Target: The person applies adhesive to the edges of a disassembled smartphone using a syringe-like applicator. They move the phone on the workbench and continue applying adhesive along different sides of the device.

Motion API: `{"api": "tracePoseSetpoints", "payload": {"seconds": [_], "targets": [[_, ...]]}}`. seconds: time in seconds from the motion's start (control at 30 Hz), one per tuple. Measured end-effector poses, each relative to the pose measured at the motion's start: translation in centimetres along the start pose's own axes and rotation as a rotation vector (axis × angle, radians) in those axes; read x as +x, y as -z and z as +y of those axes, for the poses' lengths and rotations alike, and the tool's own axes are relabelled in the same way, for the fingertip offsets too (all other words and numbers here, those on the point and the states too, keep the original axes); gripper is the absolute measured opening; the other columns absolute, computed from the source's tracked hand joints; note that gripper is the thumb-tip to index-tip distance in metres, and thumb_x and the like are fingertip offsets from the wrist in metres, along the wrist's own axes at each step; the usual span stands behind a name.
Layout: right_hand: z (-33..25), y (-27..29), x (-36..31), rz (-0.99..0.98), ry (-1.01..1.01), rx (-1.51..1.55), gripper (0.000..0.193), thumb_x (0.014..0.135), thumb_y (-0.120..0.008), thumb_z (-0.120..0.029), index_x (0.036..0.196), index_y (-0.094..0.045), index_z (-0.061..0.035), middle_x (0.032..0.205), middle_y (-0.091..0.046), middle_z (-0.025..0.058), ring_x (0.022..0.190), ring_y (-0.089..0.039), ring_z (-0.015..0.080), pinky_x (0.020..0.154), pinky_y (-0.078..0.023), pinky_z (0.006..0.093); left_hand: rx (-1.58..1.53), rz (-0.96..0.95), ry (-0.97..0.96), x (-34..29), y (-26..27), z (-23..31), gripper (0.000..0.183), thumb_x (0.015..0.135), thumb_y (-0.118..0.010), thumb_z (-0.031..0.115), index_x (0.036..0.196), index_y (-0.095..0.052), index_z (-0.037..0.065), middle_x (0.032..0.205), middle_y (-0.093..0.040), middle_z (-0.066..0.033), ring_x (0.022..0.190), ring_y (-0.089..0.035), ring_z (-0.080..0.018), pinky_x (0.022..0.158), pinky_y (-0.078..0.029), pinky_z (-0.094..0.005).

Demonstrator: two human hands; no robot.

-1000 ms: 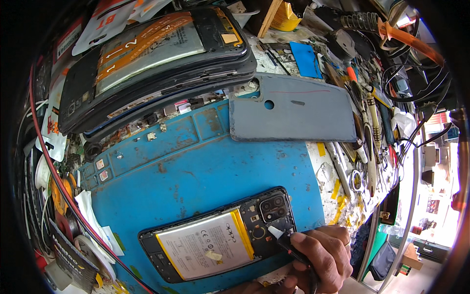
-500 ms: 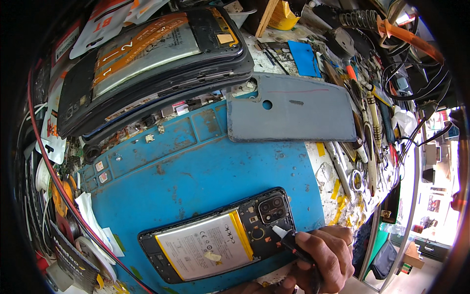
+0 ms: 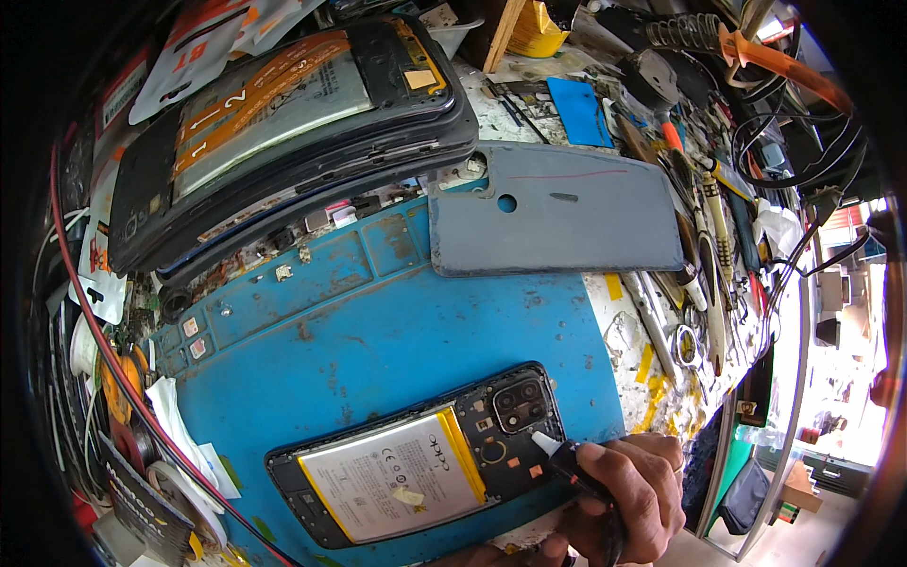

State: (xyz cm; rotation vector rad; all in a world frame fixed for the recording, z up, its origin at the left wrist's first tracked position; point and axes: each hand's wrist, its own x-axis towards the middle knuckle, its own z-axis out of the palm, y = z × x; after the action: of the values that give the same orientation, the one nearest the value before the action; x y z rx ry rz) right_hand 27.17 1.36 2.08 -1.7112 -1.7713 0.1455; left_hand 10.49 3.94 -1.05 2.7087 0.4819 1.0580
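Observation:
An opened phone (image 3: 416,463) lies back side up on the blue mat, its white battery (image 3: 397,477) and square camera block (image 3: 521,404) exposed. My right hand (image 3: 635,491) is closed around a black tube with a white nozzle (image 3: 545,442). The nozzle points at the phone's upper part, just below the camera block; whether it touches cannot be made out. Of my left hand (image 3: 484,556), only a little shows at the lower picture edge, close to the phone's near side. Its fingers are mostly cut off.
The blue mat (image 3: 283,397) has molded compartments along its far side. A grey back cover (image 3: 557,217) lies across its far right corner. Stacked phones (image 3: 283,123) stand at the far left. Tools, including tweezers (image 3: 710,274), crowd the right; a red cable (image 3: 109,350) crosses the left.
The nozzle has shifted slightly right and away from me, uncovering a small orange pad on the phone. The whole view has moved a little; my right hand keeps its grip.

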Motion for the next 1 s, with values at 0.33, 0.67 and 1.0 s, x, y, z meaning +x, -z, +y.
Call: {"api": "tracePoseSetpoints", "payload": {"seconds": [0.33, 0.67, 1.0], "targets": [[0.6, 0.2, -0.1, -0.033, 0.076, -0.011, 0.037, 0.068, -0.075, -0.007, 0.104, -0.065, -0.0025, 0.085, -0.063, 0.0048, 0.072, -0.058, 0.0172, 0.06, -0.049, 0.0271, -0.002, -0.035, -0.01, -0.1, 0.4, 0.1, 0.027, 0.083, -0.05, 0.002, 0.103, -0.06, -0.014, 0.062, -0.048, -0.0069, 0.049, -0.049, -0.0127, 0.044, -0.045, -0.0227], [0.6, 0.3, -0.1, 0.003, 0.036, -0.045, 0.035, 0.069, -0.074, -0.007, 0.103, -0.065, -0.0029, 0.086, -0.064, 0.0051, 0.073, -0.059, 0.0171, 0.061, -0.049, 0.0267, 0.002, -0.111, -0.076, 0.4, 1.0, -0.3, 0.029, 0.085, -0.046, 0.005, 0.102, -0.06, -0.014, 0.064, -0.051, -0.0095, 0.051, -0.052, -0.0141, 0.045, -0.046, -0.0232], [0.4, 0.4, -0.1, 0.014, 0.016, -0.034, 0.037, 0.069, -0.074, -0.008, 0.104, -0.065, -0.0017, 0.084, -0.063, 0.0058, 0.073, -0.059, 0.0183, 0.062, -0.049, 0.0276, -0.038, -0.046, 0.068, 0.1, 0.4, 0.6, 0.028, 0.086, -0.046, 0.003, 0.103, -0.06, -0.013, 0.064, -0.05, -0.0084, 0.05, -0.05, -0.0133, 0.043, -0.044, -0.0219]]}}
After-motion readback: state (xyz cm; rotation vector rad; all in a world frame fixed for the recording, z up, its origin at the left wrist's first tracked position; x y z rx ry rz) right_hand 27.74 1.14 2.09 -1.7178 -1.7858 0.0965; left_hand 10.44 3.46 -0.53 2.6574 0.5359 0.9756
